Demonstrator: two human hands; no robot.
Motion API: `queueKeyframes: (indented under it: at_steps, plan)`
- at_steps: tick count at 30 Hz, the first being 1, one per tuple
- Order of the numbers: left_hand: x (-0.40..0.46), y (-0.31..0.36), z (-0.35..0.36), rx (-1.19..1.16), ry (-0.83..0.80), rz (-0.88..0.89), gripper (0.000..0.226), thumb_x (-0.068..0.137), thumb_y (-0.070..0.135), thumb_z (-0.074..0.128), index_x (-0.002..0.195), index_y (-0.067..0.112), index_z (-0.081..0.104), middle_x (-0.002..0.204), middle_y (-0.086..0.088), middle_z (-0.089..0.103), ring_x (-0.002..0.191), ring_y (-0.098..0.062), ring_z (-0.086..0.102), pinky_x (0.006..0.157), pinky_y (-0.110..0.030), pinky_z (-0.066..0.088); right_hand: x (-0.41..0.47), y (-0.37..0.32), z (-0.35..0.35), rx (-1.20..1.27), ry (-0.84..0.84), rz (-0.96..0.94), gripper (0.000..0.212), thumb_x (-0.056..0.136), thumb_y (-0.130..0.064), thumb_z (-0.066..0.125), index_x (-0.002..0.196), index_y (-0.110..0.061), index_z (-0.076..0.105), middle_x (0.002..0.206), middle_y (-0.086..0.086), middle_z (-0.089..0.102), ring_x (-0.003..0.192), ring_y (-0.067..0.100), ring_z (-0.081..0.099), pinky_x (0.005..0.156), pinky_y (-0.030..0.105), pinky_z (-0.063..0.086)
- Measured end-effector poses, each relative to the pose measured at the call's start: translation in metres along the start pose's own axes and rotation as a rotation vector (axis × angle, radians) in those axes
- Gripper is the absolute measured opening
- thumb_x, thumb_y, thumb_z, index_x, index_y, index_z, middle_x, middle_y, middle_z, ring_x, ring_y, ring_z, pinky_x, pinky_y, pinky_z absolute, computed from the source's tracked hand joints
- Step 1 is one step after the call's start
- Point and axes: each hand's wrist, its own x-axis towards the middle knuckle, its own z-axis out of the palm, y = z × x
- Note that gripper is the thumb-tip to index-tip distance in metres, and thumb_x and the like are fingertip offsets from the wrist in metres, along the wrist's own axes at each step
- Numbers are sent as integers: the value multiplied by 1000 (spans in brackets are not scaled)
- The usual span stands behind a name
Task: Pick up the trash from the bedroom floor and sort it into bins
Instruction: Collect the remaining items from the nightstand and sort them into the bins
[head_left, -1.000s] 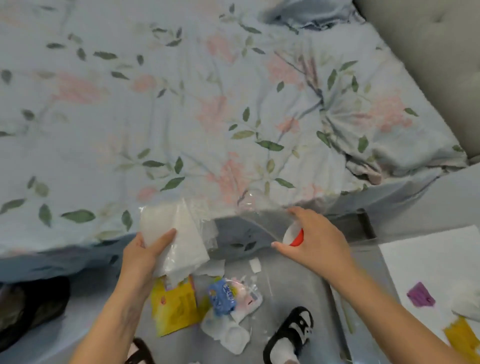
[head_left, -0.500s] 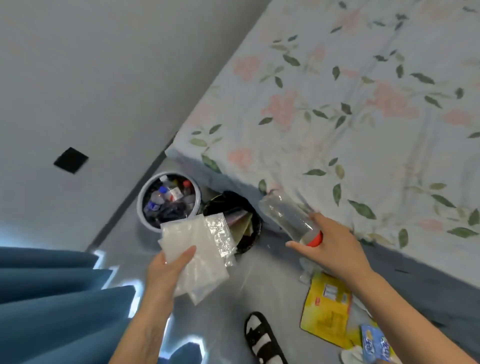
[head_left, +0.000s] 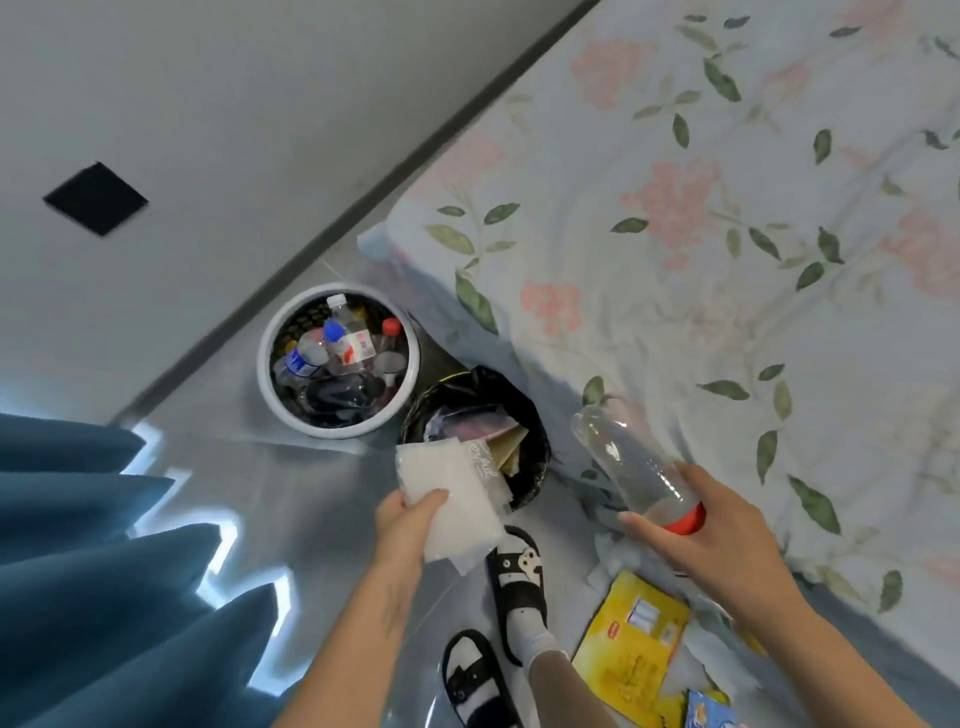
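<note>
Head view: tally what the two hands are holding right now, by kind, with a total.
Clear plastic bottle with a red cap, in the right hand: 1
Bundle of white plastic bags, in the left hand: 1
Total: 2

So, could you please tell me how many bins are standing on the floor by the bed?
2. The white-rimmed bin holding bottles stands near the wall; the black bin with wrappers and paper sits right beside it against the bed. No others show, though the curtain could hide more.
</note>
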Motion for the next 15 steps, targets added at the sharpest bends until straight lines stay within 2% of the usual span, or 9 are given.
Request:
queueKeyframes:
  at_steps: [3, 6, 9, 11, 15]
  plan:
    - [44, 3, 26, -19, -12, -74, 21, 81, 2, 68, 102, 1, 62, 102, -17, 68, 84, -27, 65, 73, -37, 54, 25, -8, -3, 6, -5, 16, 75, 55, -76, 64, 117, -36, 50, 87, -14, 63, 79, 9, 63, 76, 38, 56]
    - [76, -1, 37, 63, -54, -187, 41, 80, 6, 71, 117, -6, 59, 111, -18, 67, 98, -32, 65, 85, -42, 53, 50, -25, -1, -4, -17, 12, 71, 54, -72, 66, 114, -37, 51, 87, -17, 63, 73, 4, 63, 75, 34, 56]
    - [85, 2, 27, 195, -6, -267, 60, 79, 11, 74, 132, -2, 49, 127, -18, 58, 117, -30, 56, 91, -36, 47, 73, -45, 6, -16, -67, -8, 70, 56, -71, 68, 115, -36, 51, 84, -15, 64, 65, 4, 64, 74, 37, 57]
    - [78, 13, 8, 170, -8, -252, 53, 82, 11, 72, 130, 0, 52, 126, -18, 59, 113, -28, 57, 88, -35, 45, 84, -67, 15, -48, -109, -46, 73, 57, -73, 67, 116, -33, 51, 86, -12, 63, 69, 8, 63, 71, 34, 55]
    - [57, 47, -47, 43, -86, -162, 20, 88, 11, 64, 107, 7, 66, 105, -14, 69, 96, -22, 66, 90, -37, 52, 97, -134, 44, -17, -180, -123, 64, 63, -64, 72, 115, -32, 51, 85, -11, 61, 76, -1, 55, 65, 17, 42]
